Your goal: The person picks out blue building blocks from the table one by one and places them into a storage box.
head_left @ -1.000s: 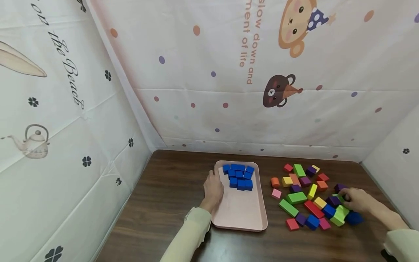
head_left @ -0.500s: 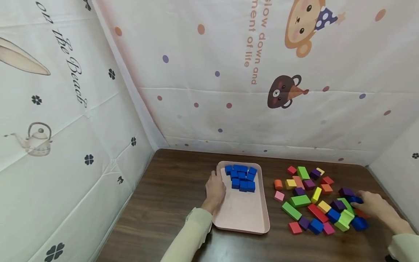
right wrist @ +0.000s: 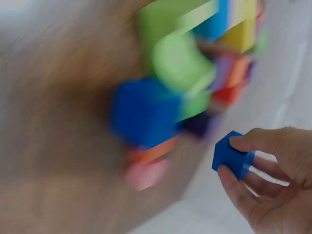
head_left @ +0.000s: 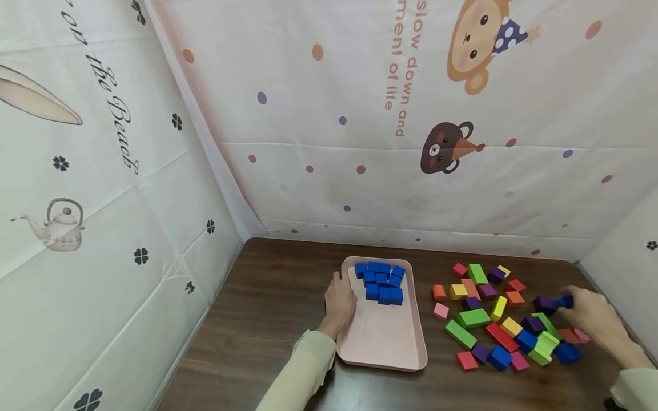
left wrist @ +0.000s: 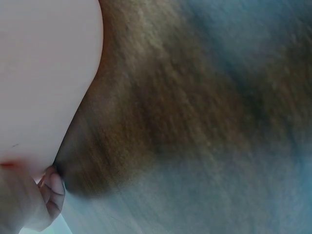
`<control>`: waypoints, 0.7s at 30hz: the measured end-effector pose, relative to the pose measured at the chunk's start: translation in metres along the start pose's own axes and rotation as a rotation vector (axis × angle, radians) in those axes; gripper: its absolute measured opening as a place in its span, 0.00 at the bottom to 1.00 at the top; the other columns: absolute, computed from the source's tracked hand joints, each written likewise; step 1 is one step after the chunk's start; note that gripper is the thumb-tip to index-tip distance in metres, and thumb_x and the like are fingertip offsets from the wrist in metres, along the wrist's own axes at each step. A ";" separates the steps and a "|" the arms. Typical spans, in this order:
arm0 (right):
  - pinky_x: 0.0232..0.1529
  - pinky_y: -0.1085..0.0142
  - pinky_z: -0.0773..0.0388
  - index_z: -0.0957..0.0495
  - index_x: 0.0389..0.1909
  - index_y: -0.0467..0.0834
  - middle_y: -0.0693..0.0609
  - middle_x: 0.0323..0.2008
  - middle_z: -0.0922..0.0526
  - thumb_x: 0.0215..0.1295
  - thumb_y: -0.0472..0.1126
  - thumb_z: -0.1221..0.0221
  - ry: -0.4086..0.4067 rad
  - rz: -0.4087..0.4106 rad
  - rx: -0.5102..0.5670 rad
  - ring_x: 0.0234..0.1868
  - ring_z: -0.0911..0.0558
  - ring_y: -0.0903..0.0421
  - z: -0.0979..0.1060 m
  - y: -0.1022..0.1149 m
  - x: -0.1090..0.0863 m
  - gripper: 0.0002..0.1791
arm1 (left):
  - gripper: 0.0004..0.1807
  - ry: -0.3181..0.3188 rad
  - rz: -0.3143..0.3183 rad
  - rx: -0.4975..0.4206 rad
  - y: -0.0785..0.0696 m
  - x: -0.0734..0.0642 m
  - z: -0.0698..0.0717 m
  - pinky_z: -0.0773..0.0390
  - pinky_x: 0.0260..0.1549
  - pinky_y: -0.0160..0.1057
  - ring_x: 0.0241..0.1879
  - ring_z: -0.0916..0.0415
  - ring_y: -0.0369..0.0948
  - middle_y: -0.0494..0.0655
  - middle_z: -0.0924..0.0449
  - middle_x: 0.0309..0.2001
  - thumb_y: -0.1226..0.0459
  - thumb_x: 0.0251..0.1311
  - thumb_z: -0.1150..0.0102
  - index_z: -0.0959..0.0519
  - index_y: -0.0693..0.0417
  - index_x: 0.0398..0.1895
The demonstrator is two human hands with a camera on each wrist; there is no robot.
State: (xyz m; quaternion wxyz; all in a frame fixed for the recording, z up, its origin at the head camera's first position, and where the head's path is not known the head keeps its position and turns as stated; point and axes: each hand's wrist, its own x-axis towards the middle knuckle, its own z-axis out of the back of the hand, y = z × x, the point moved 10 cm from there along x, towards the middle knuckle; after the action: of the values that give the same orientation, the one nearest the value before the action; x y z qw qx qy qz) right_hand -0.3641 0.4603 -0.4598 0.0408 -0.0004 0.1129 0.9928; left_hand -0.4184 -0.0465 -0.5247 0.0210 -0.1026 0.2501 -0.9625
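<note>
My left hand (head_left: 340, 302) grips the left rim of a pink tray (head_left: 385, 342). Its curled fingers show beside the tray's edge in the left wrist view. Several blue blocks (head_left: 381, 278) lie together at the tray's far end. On the right, my right hand (head_left: 591, 314) pinches a small blue block (right wrist: 233, 153) between thumb and fingers, above the table. Below that hand in the head view are a large blue block (head_left: 568, 353), a purple block (head_left: 545, 304) and a green arch-shaped block (head_left: 544, 348).
Loose blocks in many colours spread over the right side of the brown table (head_left: 277, 297), among them a red bar (head_left: 501, 337), a green bar (head_left: 460, 334) and an orange cylinder (head_left: 439, 293). Printed cloth (head_left: 308, 114) hangs behind and at both sides.
My right hand has picked a blue block out of the pile's right edge and lifted it slightly away. Reddish and pink blocks there are now uncovered. My left hand stays on the tray.
</note>
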 end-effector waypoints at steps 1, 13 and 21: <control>0.30 0.42 0.20 0.29 0.49 0.17 0.19 0.41 0.22 0.54 0.31 0.32 -0.036 0.020 0.013 0.31 0.18 0.32 0.008 0.013 0.000 0.27 | 0.34 -0.003 -0.001 -0.001 0.001 -0.001 0.000 0.13 0.47 0.47 0.44 0.17 0.50 0.60 0.23 0.57 0.68 0.64 0.33 0.39 0.50 0.70; 0.31 0.50 0.14 0.23 0.54 0.27 0.25 0.44 0.17 0.59 0.31 0.31 -0.078 0.367 0.171 0.37 0.14 0.37 0.026 0.190 -0.012 0.23 | 0.35 -0.014 0.006 -0.014 -0.002 -0.007 -0.003 0.12 0.46 0.47 0.43 0.16 0.49 0.60 0.22 0.57 0.68 0.63 0.32 0.38 0.50 0.70; 0.34 0.59 0.14 0.17 0.47 0.33 0.41 0.41 0.15 0.53 0.31 0.26 -0.063 0.641 0.267 0.34 0.17 0.51 0.003 0.297 -0.029 0.20 | 0.34 -0.017 -0.019 -0.003 0.000 -0.003 0.003 0.12 0.45 0.46 0.41 0.17 0.48 0.60 0.22 0.54 0.68 0.63 0.32 0.38 0.51 0.69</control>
State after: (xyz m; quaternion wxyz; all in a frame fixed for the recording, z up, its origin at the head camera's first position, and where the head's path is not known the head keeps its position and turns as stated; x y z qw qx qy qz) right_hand -0.3590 0.1705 -0.3901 -0.2700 0.0713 0.2348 0.9311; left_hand -0.4144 -0.0476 -0.5224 0.0138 -0.1133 0.2506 -0.9614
